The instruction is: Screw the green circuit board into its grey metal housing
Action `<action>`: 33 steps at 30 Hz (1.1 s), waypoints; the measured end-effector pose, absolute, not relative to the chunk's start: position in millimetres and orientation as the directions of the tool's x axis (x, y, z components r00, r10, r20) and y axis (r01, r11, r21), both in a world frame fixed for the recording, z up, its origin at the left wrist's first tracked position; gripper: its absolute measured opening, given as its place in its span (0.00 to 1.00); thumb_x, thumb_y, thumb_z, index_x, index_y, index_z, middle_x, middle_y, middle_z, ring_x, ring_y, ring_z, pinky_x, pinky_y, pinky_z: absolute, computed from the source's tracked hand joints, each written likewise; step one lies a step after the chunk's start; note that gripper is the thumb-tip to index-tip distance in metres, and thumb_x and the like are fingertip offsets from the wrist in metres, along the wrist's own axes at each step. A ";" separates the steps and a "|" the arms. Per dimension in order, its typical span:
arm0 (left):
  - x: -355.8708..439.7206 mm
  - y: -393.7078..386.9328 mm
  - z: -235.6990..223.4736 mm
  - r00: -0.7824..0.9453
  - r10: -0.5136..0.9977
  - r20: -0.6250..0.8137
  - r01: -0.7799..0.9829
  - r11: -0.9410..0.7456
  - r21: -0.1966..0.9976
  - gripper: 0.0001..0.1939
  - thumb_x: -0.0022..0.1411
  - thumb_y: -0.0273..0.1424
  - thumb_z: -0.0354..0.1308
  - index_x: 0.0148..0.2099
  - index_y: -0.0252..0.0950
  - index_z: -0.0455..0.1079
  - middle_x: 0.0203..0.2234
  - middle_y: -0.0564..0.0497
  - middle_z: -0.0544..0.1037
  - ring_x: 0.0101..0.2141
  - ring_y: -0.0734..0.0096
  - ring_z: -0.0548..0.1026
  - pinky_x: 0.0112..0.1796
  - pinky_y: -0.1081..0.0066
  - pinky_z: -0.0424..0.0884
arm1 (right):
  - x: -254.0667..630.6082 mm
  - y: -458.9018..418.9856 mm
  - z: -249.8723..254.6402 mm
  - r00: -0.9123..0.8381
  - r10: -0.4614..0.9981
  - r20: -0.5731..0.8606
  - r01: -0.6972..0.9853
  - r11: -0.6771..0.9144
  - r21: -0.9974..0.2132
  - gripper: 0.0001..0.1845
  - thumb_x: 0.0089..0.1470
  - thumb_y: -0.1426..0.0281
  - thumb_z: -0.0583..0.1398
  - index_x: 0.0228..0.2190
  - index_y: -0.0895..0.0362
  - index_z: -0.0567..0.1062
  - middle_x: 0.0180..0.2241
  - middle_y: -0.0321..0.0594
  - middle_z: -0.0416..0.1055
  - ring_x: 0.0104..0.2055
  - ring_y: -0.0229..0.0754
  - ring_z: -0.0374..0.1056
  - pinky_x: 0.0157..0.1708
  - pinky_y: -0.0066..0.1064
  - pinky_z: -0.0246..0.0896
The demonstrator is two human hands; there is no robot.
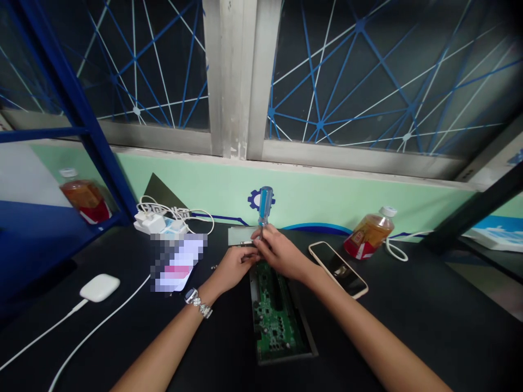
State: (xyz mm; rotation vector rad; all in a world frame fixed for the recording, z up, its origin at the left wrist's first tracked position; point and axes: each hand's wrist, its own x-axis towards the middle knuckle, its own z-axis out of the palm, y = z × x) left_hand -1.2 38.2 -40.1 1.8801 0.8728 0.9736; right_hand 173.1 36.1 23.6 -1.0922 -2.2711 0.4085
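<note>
A green circuit board lies in a shallow dark metal tray on the black table. At its far end my right hand is closed around a screwdriver with a clear blue handle, held upright, tip down near the board's far edge. My left hand, with a wristwatch, is curled beside it, its fingertips pinched at the screwdriver's tip. What the fingers pinch is too small to make out. A grey plate lies just behind the hands.
A phone lies right of the board, with a tilted bottle of amber drink beyond it. Left are a blurred phone screen, a white power strip with chargers, a white earbud case and cables. Another bottle stands on a blue shelf.
</note>
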 end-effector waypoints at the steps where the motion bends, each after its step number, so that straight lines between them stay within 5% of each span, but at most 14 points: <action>1: -1.3 37.3 -39.1 0.453 0.843 0.290 0.229 -0.424 0.876 0.14 0.66 0.32 0.53 0.46 0.32 0.77 0.34 0.47 0.81 0.35 0.65 0.76 0.38 0.70 0.69 | 172.4 36.2 25.2 -0.457 0.802 0.384 0.622 0.597 -0.506 0.09 0.62 0.64 0.54 0.40 0.55 0.68 0.36 0.41 0.69 0.32 0.40 0.67 0.33 0.30 0.59; 5: -1.5 32.3 -32.1 0.437 0.847 0.302 0.286 -0.449 0.846 0.15 0.67 0.34 0.52 0.43 0.34 0.78 0.35 0.49 0.82 0.35 0.64 0.77 0.38 0.70 0.69 | 169.2 39.0 40.6 -0.245 0.844 0.478 0.655 0.507 -0.560 0.17 0.58 0.53 0.57 0.31 0.54 0.65 0.22 0.33 0.64 0.23 0.37 0.61 0.25 0.29 0.54; 11: -2.5 31.6 -29.8 0.419 0.856 0.303 0.317 -0.451 0.835 0.15 0.67 0.35 0.52 0.43 0.36 0.79 0.36 0.49 0.83 0.37 0.63 0.78 0.40 0.69 0.70 | 163.9 45.3 60.6 -0.150 0.783 0.604 0.775 0.473 -0.420 0.26 0.54 0.49 0.59 0.19 0.53 0.59 0.15 0.33 0.58 0.19 0.36 0.55 0.22 0.31 0.49; 26: -2.0 33.6 -34.1 0.385 0.873 0.300 0.315 -0.430 0.846 0.14 0.65 0.39 0.57 0.44 0.39 0.80 0.40 0.49 0.83 0.39 0.59 0.80 0.40 0.66 0.72 | 155.9 39.8 62.0 -0.127 0.746 0.654 0.893 0.372 -0.251 0.22 0.55 0.54 0.59 0.18 0.54 0.64 0.15 0.36 0.63 0.18 0.37 0.59 0.22 0.31 0.41; 33: 0.0 31.5 -32.7 0.384 0.874 0.299 0.266 -0.415 0.870 0.10 0.64 0.34 0.58 0.41 0.36 0.79 0.37 0.47 0.83 0.37 0.62 0.80 0.40 0.68 0.73 | 164.1 37.7 63.2 -0.241 0.812 0.532 0.777 0.490 -0.395 0.17 0.59 0.59 0.55 0.25 0.56 0.68 0.20 0.35 0.68 0.21 0.36 0.61 0.24 0.29 0.50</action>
